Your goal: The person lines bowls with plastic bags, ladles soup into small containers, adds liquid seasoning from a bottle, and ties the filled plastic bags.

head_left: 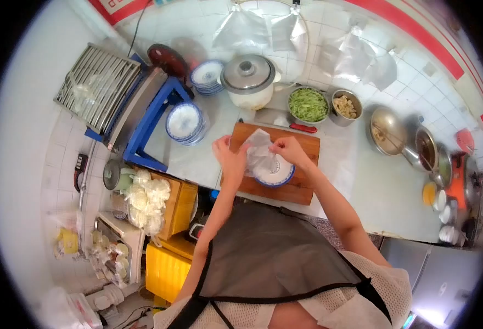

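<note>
A clear plastic bag [260,151] hangs between my two hands above a wooden cutting board [302,193]. My left hand [232,156] grips its left side with bent fingers. On its right side, my right hand [288,150] pinches the edge between thumb and fingers. Beneath the bag, partly covered by it, a white plate with a blue rim [277,174] sits on the board. Just behind the board lies a knife with a red handle [303,128].
Behind the board stand a rice cooker [247,82], a bowl of shredded greens [308,105] and a metal pot of chopped food [346,108]. Stacked plates [184,122] are at the left, beside a blue frame [148,129]. Pans [388,131] are at the right.
</note>
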`<state>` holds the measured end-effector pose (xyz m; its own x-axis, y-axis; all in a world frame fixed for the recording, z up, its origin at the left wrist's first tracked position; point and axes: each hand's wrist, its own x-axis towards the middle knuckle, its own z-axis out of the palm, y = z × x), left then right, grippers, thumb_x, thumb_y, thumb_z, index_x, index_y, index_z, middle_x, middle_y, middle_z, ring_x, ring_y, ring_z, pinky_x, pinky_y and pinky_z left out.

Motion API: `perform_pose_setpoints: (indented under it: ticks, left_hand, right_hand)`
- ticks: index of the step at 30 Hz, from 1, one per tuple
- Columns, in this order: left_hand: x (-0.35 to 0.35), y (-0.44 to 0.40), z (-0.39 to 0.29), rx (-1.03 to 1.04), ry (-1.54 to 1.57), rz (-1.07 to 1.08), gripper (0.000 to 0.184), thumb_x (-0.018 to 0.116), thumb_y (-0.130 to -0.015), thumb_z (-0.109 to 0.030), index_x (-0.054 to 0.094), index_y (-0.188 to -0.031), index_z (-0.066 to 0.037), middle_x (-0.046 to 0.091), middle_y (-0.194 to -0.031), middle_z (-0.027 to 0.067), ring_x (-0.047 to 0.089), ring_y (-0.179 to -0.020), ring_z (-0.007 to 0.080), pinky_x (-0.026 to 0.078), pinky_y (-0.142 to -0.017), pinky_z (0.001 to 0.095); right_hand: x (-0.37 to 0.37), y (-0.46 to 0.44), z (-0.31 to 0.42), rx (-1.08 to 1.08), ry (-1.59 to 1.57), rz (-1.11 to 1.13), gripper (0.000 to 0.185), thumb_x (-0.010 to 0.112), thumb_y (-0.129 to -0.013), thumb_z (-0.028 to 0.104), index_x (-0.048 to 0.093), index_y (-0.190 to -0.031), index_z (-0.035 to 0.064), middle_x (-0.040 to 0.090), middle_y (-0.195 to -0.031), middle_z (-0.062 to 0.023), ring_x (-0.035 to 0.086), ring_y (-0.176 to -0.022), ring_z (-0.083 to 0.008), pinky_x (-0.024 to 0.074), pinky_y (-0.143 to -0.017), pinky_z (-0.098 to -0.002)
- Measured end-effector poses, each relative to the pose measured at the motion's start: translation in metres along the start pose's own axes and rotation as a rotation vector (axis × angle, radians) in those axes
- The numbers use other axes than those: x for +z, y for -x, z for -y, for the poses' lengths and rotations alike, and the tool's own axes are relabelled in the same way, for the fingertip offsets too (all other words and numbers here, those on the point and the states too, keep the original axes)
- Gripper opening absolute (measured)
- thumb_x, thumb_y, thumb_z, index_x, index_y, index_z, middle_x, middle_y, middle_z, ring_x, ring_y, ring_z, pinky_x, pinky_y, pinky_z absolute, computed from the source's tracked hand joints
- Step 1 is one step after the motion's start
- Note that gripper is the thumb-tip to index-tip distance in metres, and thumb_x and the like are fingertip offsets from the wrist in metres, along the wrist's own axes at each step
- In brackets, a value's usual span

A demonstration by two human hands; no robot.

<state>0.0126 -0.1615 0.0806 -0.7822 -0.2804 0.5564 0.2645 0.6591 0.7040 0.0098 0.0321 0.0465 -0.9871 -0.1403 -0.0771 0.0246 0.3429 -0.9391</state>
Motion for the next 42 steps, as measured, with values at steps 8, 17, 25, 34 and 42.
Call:
perform_pose_setpoints:
  ticks: [8, 17, 25, 34, 42]
  left_hand:
    - [0.012, 0.04, 0.026, -0.877, 0.672, 0.971, 0.018, 0.059, -0.087, -0.013, 0.056, -0.097, 0.001, 0.062, -0.101, 0.0117, 0.058, -0.082, 0.0171, 0.048, -0.076, 0.0306]
    - [0.02, 0.063, 0.069, -1.183, 1.173, 0.794, 0.01, 0.055, -0.088, -0.009, 0.057, -0.092, 0.0, 0.062, -0.087, 0.0095, 0.057, -0.076, 0.0132, 0.052, -0.08, 0.0335]
    - [0.015, 0.054, 0.041, -1.137, 0.966, 1.055, 0.012, 0.056, -0.088, -0.007, 0.058, -0.097, 0.0, 0.061, -0.094, 0.0085, 0.06, -0.087, 0.0184, 0.05, -0.078, 0.0307]
    - [0.009, 0.06, 0.059, -1.303, 1.231, 0.825, 0.012, 0.053, -0.084, -0.002, 0.054, -0.096, 0.0, 0.058, -0.085, 0.0065, 0.053, -0.077, 0.0141, 0.047, -0.072, 0.0308]
    - [0.032, 0.108, 0.139, -0.702, 0.356, 0.918, 0.015, 0.062, -0.082, -0.014, 0.055, -0.086, -0.001, 0.058, -0.077, 0.0026, 0.052, -0.064, 0.0161, 0.045, -0.062, 0.032]
  right_hand:
    - [0.037, 0.036, -0.023, 0.049, -0.059, -0.053, 0.018, 0.063, -0.079, 0.013, 0.052, -0.081, -0.0008, 0.058, -0.071, -0.01, 0.056, -0.06, -0.0168, 0.0464, -0.058, -0.031]
    - [0.009, 0.069, -0.087, 0.287, -0.488, -0.581, 0.011, 0.059, -0.081, 0.01, 0.057, -0.077, 0.0, 0.059, -0.071, -0.0061, 0.059, -0.061, -0.0148, 0.0499, -0.054, -0.0284]
    - [0.034, 0.078, -0.055, 0.356, -0.691, -0.351, 0.009, 0.058, -0.081, 0.005, 0.061, -0.084, -0.002, 0.062, -0.077, -0.0044, 0.061, -0.066, -0.0143, 0.0489, -0.055, -0.0263]
    - [0.028, 0.082, -0.075, 0.259, -0.66, -0.442, 0.009, 0.052, -0.081, 0.003, 0.058, -0.086, 0.0011, 0.062, -0.081, -0.0074, 0.061, -0.074, -0.0201, 0.0513, -0.069, -0.0335]
    - [0.05, 0.063, -0.152, 0.486, -0.632, -0.546, 0.022, 0.056, -0.084, 0.014, 0.059, -0.1, -0.0017, 0.062, -0.08, -0.0103, 0.059, -0.067, -0.0192, 0.0498, -0.06, -0.0322]
